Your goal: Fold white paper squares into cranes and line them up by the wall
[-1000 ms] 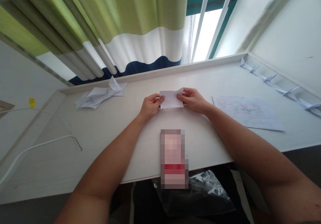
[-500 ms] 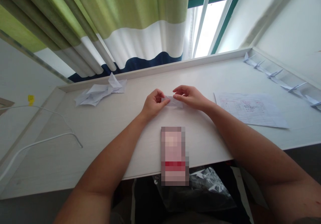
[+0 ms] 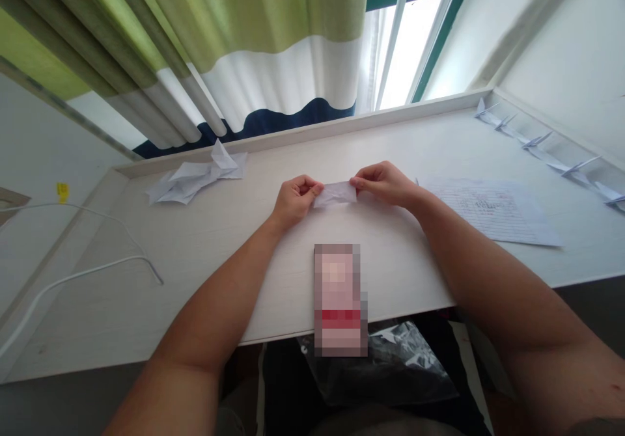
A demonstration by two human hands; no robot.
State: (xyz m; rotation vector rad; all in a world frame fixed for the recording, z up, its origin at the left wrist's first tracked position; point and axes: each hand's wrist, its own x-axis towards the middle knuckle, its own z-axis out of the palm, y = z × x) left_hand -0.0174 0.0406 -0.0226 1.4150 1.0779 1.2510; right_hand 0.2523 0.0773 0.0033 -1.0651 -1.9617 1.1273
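A small folded piece of white paper (image 3: 336,192) is stretched between my two hands, just above or on the white desk (image 3: 273,273). My left hand (image 3: 296,200) pinches its left end between thumb and fingers. At the opposite end, my right hand (image 3: 383,183) grips the right edge the same way. Creases show across the paper's face. Nearer to me lies a pixelated upright rectangle (image 3: 338,286) whose content is blurred out.
Folded white papers (image 3: 198,174) lie in a pile at the back left. To the right is a written, lined sheet (image 3: 488,211). Several folded paper pieces (image 3: 537,141) line the right edge. A white cable (image 3: 97,267) crosses the left side. Clear plastic (image 3: 405,364) lies over my lap.
My right hand has shifted right and closed on the paper's right end. My left hand has slid slightly left to its left end, so more of the paper shows between them.
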